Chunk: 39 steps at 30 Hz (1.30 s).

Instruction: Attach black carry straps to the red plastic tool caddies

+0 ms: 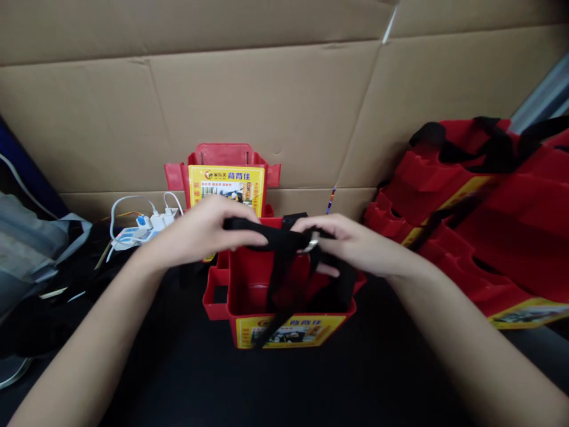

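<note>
A red plastic box (253, 279) with a yellow label on its front stands on the black surface in front of me. Above its opening, my left hand (217, 228) is closed on a black webbing strap (278, 239). My right hand (344, 240) grips the same strap near a metal buckle (312, 243), with its fingertips partly hidden behind the webbing. A loose strap end hangs down across the box and over the label. Behind my left hand stands a second red box (224, 155) with a yellow label.
Several red boxes with black straps (471, 178) are stacked at the right. A white power strip (133, 236) with plugs and cables lies at the left, near a grey plastic bag (22, 249). Cardboard sheeting (267, 107) forms the back wall.
</note>
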### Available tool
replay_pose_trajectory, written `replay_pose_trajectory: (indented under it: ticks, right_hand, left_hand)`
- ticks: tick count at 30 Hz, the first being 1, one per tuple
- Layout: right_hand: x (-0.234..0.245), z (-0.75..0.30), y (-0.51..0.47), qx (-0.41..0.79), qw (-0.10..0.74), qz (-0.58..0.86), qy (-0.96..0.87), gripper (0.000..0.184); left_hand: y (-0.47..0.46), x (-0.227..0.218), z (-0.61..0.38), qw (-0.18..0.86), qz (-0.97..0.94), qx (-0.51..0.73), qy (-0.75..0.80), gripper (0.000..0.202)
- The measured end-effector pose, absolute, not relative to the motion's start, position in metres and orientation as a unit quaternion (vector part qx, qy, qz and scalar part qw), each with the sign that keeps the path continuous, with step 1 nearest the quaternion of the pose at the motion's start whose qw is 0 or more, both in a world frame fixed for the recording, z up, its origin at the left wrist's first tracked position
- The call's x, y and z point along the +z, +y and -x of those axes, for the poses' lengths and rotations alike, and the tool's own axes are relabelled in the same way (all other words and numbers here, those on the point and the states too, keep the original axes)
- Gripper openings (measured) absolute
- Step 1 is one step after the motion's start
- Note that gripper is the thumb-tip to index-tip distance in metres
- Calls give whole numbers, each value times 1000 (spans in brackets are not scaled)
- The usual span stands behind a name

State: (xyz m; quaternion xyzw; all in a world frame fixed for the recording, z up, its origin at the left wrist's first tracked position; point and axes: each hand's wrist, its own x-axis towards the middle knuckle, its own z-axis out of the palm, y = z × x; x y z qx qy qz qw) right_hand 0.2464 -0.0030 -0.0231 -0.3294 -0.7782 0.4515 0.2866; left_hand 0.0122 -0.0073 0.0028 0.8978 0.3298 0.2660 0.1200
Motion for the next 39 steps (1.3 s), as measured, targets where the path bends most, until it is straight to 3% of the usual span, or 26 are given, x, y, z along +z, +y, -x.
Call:
replay_pose_trajectory:
  ticks: [4, 7, 9, 11, 15, 19, 21, 26, 30, 34, 36, 39]
  right_hand:
    - [-10, -285, 13, 481, 373, 360, -707, 3]
    - [3, -305, 16, 467, 463, 363, -660, 10]
    - [8, -308, 13, 444, 525, 349, -637, 21]
    - [8, -300, 9, 416, 534, 345, -651, 28]
    - [-6, -265, -2, 258, 435, 411, -759, 28]
    - [-19, -233, -15, 36, 344, 410, -844, 10]
    - [-20, -223, -18, -51, 260, 430, -863, 16]
    - [-15, -195, -13, -172, 109, 444, -873, 26]
    - [-9, -185, -7, -80, 53, 382, -919, 17]
    - [4, -229, 0, 252, -4, 205, -946, 16]
    - [13, -264, 2, 373, -34, 219, -901, 26]
    - [26, -301, 2, 365, 34, 311, -877, 35]
  left_hand:
    - [-6, 20, 31, 91, -852, 227, 463, 20]
    - [-6, 26, 61, 46, -825, 172, 536, 18]
    - [-9, 28, 68, 58, -833, 168, 524, 18]
    - [-14, 28, 59, 92, -857, 185, 471, 19]
    - [-24, 15, 13, 66, -909, 212, 353, 19]
    - [-28, -2, -17, 34, -949, 86, 301, 24]
    - [-27, -3, -16, 51, -958, 61, 277, 26]
    - [-8, -1, -3, -24, -889, 201, 411, 26]
    - [10, -12, -3, -33, -869, 159, 467, 18]
    - [15, -16, -4, -41, -861, 149, 484, 18]
    - [13, -14, -3, -40, -863, 151, 481, 18]
    - [9, -12, -3, -40, -870, 155, 467, 18]
